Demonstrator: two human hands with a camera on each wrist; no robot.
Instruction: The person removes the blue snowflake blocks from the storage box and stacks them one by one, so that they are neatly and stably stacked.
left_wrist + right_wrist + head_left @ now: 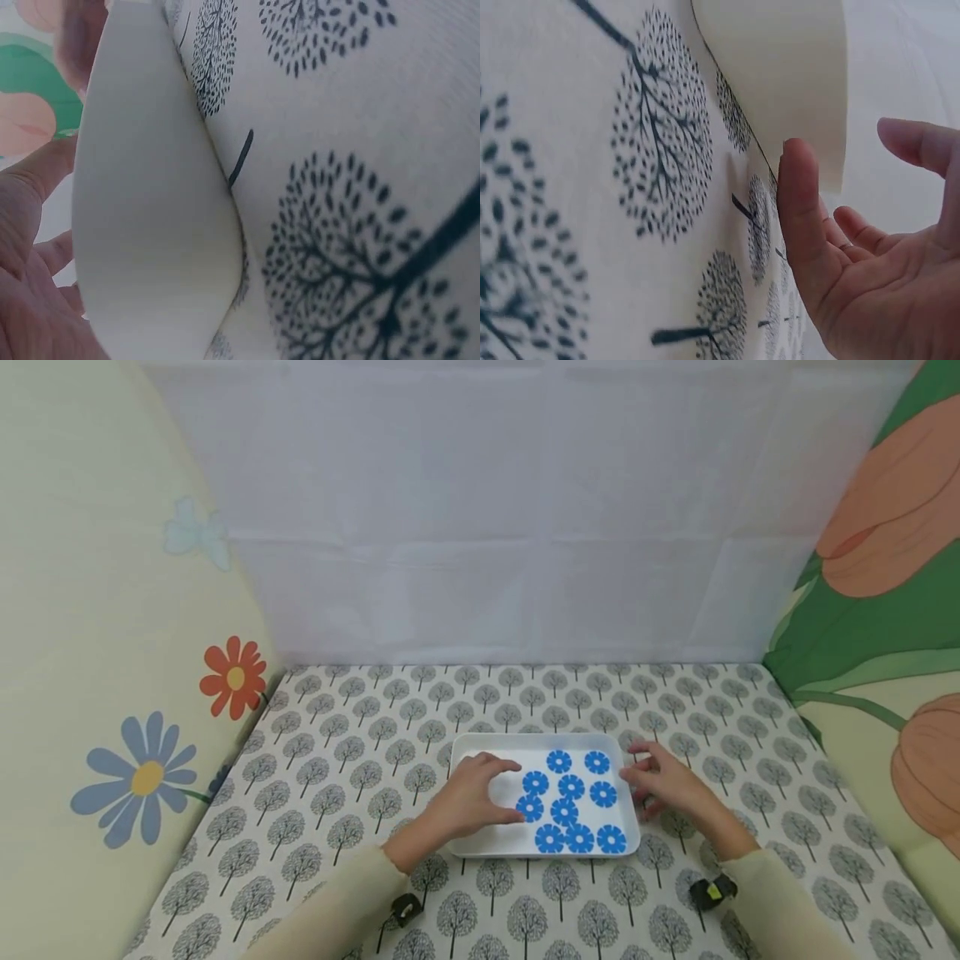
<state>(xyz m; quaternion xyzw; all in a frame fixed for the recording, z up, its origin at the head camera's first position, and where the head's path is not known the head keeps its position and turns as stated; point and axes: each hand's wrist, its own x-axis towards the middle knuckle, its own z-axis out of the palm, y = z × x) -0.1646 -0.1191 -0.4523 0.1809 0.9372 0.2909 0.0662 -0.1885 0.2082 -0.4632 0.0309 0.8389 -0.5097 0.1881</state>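
A shallow white tray (487,742) lies on the table, with several blue notched plastic discs (571,787) flat inside, mostly on its right side. Over the tray's left part hovers my left hand (468,797), thumb and index finger spread apart, the thumb tip close to the leftmost discs. Beside the right rim is my right hand (667,781), fingers loosely bent, with nothing seen between them. In the left wrist view the tray's outer wall (157,195) hides part of the left fingers. The right wrist view has the right hand (885,262) at the tray's corner wall (787,67); contact is unclear.
A cloth printed with grey trees (322,777) covers the table around the tray. Behind stands a white sheet (480,527). Flower-patterned panels (90,610) flank both sides. Each wrist wears a small black device (712,892).
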